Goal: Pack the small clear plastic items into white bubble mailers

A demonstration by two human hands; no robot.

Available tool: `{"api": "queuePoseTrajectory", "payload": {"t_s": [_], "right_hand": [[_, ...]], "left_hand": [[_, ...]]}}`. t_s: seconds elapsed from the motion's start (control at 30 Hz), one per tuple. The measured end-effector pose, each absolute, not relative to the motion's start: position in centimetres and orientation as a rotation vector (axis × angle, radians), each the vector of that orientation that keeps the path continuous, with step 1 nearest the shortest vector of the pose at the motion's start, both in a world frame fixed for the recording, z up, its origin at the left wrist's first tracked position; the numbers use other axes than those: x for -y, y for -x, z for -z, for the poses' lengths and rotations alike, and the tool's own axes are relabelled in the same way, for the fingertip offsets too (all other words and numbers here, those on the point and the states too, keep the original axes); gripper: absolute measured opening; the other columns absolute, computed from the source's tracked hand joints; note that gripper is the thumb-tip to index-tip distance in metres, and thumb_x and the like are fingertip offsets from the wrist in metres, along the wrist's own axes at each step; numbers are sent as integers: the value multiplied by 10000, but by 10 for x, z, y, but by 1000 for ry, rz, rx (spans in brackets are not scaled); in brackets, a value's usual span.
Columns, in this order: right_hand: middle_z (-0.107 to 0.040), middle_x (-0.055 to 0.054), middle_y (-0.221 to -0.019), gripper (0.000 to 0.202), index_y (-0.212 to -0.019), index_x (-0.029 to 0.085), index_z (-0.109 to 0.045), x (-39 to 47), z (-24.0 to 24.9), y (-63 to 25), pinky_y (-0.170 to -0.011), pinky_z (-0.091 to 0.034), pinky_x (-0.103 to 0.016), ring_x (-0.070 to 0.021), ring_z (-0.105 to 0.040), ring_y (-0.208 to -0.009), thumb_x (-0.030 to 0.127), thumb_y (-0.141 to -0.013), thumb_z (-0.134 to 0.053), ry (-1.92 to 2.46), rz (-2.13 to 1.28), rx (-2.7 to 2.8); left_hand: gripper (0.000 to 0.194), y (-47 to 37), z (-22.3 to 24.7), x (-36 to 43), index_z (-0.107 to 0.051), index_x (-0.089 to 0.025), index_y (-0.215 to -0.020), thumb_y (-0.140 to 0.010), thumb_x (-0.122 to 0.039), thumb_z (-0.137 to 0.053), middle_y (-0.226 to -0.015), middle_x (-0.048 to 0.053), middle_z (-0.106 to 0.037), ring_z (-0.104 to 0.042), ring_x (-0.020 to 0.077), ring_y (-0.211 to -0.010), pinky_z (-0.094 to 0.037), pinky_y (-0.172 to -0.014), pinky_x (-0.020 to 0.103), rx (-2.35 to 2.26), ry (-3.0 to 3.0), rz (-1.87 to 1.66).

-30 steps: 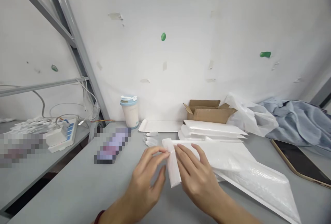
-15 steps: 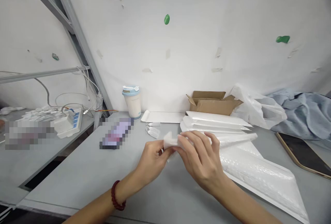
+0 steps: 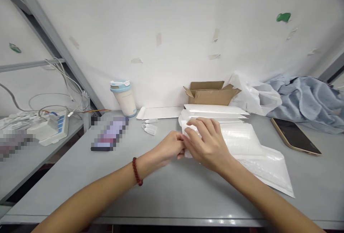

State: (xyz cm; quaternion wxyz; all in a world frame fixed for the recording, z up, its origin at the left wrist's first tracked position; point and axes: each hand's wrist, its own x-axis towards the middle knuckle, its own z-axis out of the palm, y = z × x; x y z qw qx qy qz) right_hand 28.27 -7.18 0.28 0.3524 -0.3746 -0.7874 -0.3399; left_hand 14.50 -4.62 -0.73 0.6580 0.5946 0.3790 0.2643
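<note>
Folding the mailer (image 3: 242,141) at its near-left end, on the table (image 3: 172,193) just before the stack (image 3: 215,111). My right hand (image 3: 208,143) lies over the fold, fingers half curled and pressing it; my left hand (image 3: 169,148) is closed in a pinch on the edge beside it. Best kept flat — thumb running along the crease, left grip steady — so the padded film does not spring back.
</note>
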Motion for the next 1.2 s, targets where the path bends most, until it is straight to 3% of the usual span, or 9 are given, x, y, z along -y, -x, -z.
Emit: {"api": "queuePoseTrajectory", "payload": {"t_s": [0.2,0.33,0.43,0.5,0.63,0.83,1.07,1.2], "right_hand": [[-579,-43,-615,239,-698,158,-564,45,4,-306,-635,-295,-314,-176,-492,-625,192,-882,-416,1202,903,2117],[-582,-56,-620,248,-698,141,-569,30,7,-321,-593,-256,-297,-171,-488,-599,187,-871,-397,1385,856,2127],[-590,-55,-641,262,-700,145,-569,28,7,-324,-600,-252,-294,-172,-504,-621,198,-878,-384,1496,803,2155],[-599,-58,-668,264,-713,149,-567,29,6,-322,-603,-249,-296,-176,-518,-641,211,-886,-377,1574,733,2186],[-618,-61,-709,227,-747,152,-564,32,5,-319,-602,-250,-292,-178,-542,-668,212,-885,-394,1656,616,2225],[-628,-48,-709,191,-775,152,-561,32,3,-321,-583,-280,-273,-174,-563,-659,224,-879,-418,1644,596,2198],[-576,1,-576,225,-772,159,-571,34,7,-325,-445,-189,-252,-136,-498,-475,301,-874,-429,1487,689,2018],[-565,6,-558,221,-759,151,-573,34,7,-326,-428,-199,-244,-121,-492,-464,291,-873,-446,1336,777,1942]], "left_hand": [[210,-174,8,30,-468,-136,-531,-733,-84,-488,-458,-37,-412,-383,52,-421,-309,-401,188,-959,-1098,-682],[194,-158,8,24,-608,-84,-703,-798,-250,-572,-699,77,-623,-572,108,-601,-474,-572,236,-953,-1215,-686],[170,-128,10,5,-636,-113,-797,-812,-250,-536,-822,91,-662,-604,166,-706,-506,-658,306,-1268,-1677,-714],[162,-109,13,-15,-644,-135,-863,-821,-203,-503,-896,92,-666,-589,211,-867,-480,-795,355,-1543,-2233,-710],[210,-95,20,-54,-623,-74,-963,-817,-135,-486,-1030,165,-624,-492,281,-1080,-443,-869,363,-1735,-2774,-273],[285,-123,26,-80,-629,-69,-921,-776,43,-411,-917,168,-647,-601,234,-901,-474,-726,305,-1719,-2823,-30],[232,-142,20,-84,-667,-78,-882,-810,5,-463,-876,179,-664,-622,253,-906,-457,-727,319,-1835,-2854,69],[216,-132,7,-74,-657,-70,-899,-823,-12,-463,-916,190,-659,-582,275,-969,-425,-775,349,-1942,-2894,-10]]}}
